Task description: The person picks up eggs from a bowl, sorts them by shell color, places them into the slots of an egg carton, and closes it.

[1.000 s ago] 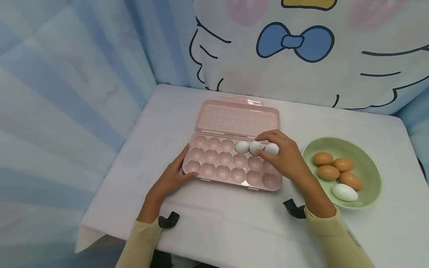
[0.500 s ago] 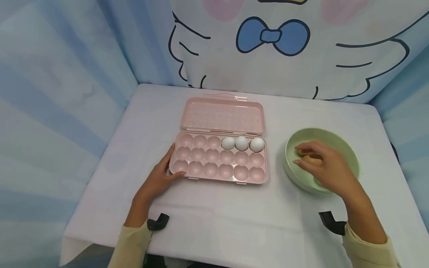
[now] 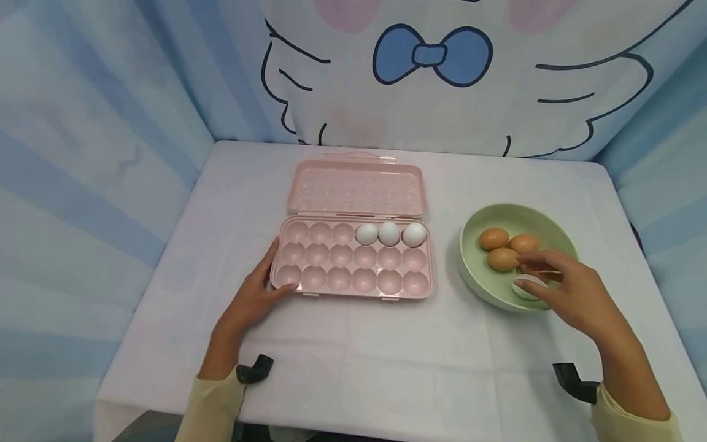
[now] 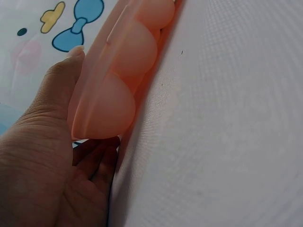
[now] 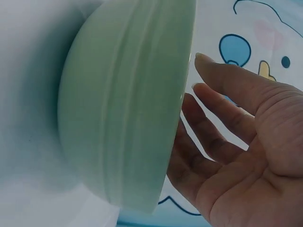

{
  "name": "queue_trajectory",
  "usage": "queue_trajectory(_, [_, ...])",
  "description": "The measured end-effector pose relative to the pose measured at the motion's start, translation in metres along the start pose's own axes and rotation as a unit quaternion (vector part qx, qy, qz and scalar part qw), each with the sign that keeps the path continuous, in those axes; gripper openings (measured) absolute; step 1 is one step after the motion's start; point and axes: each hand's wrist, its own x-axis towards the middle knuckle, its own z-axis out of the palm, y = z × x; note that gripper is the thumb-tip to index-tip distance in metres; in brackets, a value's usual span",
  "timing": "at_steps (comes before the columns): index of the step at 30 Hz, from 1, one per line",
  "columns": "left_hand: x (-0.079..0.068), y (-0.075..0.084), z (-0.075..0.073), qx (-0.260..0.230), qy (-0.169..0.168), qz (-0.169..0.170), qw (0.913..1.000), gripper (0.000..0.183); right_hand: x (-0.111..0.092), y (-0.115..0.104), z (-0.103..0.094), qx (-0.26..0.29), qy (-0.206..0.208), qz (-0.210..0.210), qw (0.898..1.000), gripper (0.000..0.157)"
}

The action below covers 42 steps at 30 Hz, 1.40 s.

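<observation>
A pink plastic egg box [image 3: 356, 187] lies on the table with its lid folded back. Three white eggs [image 3: 389, 234] sit at the right end of its back row. My left hand [image 3: 250, 302] grips the box's left end; in the left wrist view the thumb lies over the rim and the fingers are around the end. My right hand [image 3: 580, 296] is over the green bowl [image 3: 474, 279], thumb and fingers spread around a white egg [image 3: 526, 288], which is partly hidden. Several brown eggs [image 3: 503, 259] lie in the bowl. The right wrist view shows bent fingers behind the rim.
A white cloth [image 3: 364, 362] covers the table. Behind it hangs a printed curtain with a blue bow [image 3: 429, 54], and blue striped curtains [image 3: 99, 202] hang at the sides.
My right hand has left the white egg in the box, moved right to the bowl, and shifted toward its near side. My left hand stays on the box while the head view turns right.
</observation>
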Motion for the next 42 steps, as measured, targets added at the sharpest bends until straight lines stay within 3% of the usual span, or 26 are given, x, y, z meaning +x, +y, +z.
queue_trajectory(5, [-0.004,0.002,-0.003,-0.001,0.004,-0.002,1.0000,0.106,-0.001,0.005,0.000,0.009,-0.009,0.015,1.000,0.040])
queue_trajectory(18, [-0.002,0.001,0.000,-0.001,0.005,-0.003,1.0000,0.104,0.010,0.011,0.004,0.030,-0.027,-0.010,0.999,0.044])
queue_trajectory(26, [-0.001,0.004,0.001,0.003,0.004,-0.003,1.0000,0.106,0.012,0.014,0.005,0.026,-0.038,0.000,0.999,0.043])
queue_trajectory(34, [0.001,0.002,0.001,0.005,0.005,-0.001,1.0000,0.105,0.015,0.016,0.017,0.042,-0.057,-0.014,0.997,0.039])
queue_trajectory(42, [0.000,0.000,0.002,0.002,0.007,-0.002,1.0000,0.104,0.022,0.011,0.024,0.017,-0.060,-0.036,0.997,0.030])
